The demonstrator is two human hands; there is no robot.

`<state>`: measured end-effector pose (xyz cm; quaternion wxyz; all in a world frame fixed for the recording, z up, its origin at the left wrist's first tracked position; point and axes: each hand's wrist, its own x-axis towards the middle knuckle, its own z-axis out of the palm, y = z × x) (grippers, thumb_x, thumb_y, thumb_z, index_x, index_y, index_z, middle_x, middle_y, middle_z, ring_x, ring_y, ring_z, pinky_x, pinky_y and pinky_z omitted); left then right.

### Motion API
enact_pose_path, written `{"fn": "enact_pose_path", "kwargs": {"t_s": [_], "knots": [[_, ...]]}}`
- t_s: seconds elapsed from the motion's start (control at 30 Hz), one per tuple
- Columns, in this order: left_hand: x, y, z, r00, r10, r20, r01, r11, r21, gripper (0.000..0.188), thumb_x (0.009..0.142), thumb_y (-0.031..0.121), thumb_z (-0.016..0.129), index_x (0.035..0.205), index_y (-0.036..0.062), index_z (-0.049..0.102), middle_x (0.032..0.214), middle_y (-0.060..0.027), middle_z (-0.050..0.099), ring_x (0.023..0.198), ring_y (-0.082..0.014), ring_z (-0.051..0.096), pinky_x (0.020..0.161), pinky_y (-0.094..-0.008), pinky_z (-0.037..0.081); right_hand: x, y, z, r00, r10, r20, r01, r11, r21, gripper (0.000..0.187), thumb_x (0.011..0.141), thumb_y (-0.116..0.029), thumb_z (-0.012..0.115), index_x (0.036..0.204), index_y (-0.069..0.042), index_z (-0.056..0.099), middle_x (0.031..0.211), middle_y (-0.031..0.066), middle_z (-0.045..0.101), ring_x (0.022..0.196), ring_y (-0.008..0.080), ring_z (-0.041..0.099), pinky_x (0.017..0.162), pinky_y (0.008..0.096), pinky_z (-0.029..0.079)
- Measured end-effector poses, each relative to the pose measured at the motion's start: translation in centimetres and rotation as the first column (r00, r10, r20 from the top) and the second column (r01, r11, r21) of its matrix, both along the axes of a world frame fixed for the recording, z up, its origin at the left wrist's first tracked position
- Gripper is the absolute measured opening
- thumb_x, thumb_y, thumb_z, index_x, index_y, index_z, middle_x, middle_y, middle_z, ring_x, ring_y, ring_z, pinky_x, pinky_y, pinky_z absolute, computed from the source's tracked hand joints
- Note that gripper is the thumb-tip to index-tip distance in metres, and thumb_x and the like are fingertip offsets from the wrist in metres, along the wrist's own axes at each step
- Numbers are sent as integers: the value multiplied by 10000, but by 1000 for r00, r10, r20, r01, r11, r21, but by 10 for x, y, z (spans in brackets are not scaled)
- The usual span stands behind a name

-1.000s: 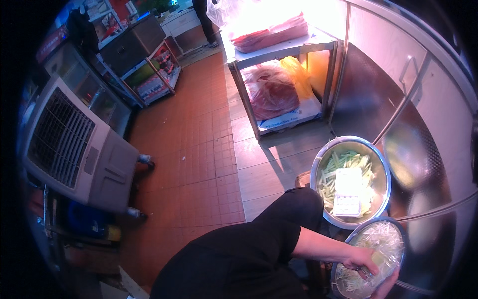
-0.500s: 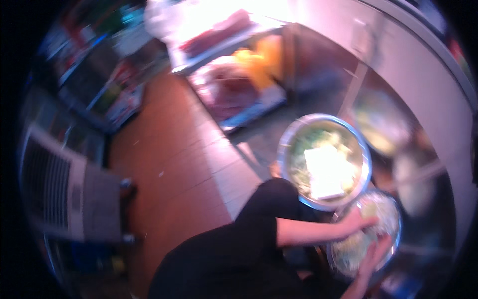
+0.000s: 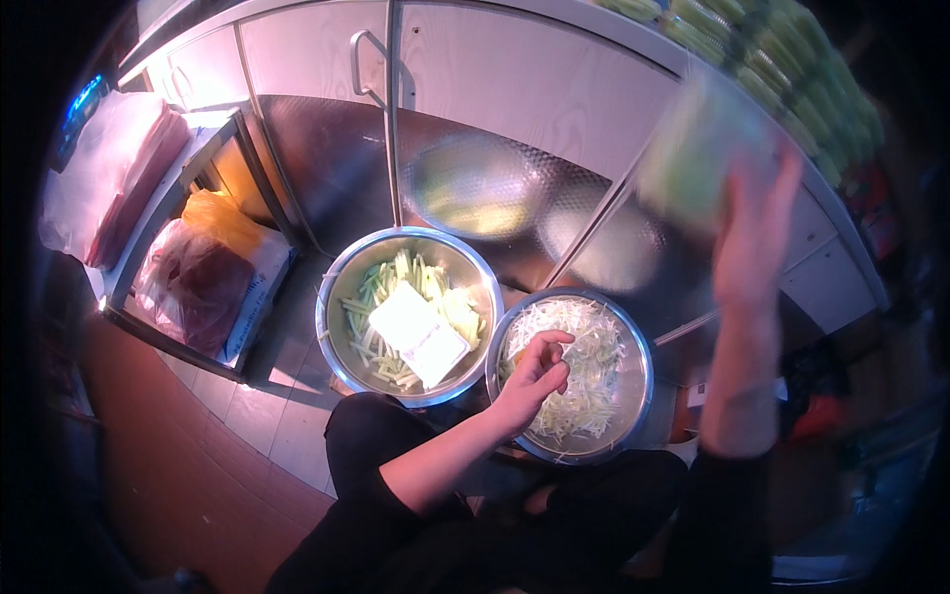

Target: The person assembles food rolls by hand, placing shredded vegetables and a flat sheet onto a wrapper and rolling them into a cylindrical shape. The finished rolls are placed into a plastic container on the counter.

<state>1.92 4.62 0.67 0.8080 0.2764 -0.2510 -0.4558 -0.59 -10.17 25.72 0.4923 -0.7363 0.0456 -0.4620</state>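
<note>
My left hand point(image 3: 534, 381) hovers over the right-hand steel bowl point(image 3: 648, 388), its fingers loosely curled and the thumb apart, with nothing plainly held. Pale shredded vegetable point(image 3: 584, 396) fills that bowl. My right hand point(image 3: 757, 223) is raised at the upper right, smeared by motion. It holds a pale green packet point(image 3: 693, 153), also blurred, near a stack of similar green plastic-wrapped packets point(image 3: 767, 59). A second steel bowl point(image 3: 341, 371) stands to the left, containing green vegetable sticks point(image 3: 371, 337) with a bright white rectangular tray or block point(image 3: 416, 332) on top.
Pale cabinet doors point(image 3: 524, 74) with a metal handle point(image 3: 358, 64) rise behind the bowls. At the left a low metal rack point(image 3: 237, 148) bears a pile of plastic bags point(image 3: 119, 178) and an orange bag point(image 3: 223, 223). My bent knees point(image 3: 381, 431) lie close to the bowls.
The view has swung to the right. Both hands were at the right bowl; now my right hand is up and away with the green packet, while the left stays above the bowl.
</note>
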Motion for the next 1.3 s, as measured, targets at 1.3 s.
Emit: {"fn": "enact_pose_path", "kwargs": {"t_s": [1.3], "knots": [[-39,-25,-40,516,-187,836,-77,962,263,151,738,194,658,823,73,688,805,-124,668,775,-327,623,701,-414,500,119,85,-298,541,-47,-840,-841,-60,-538,137,755,-110,638,879,-82,688,930,99,663,925,257,640,747,378,543]]}}
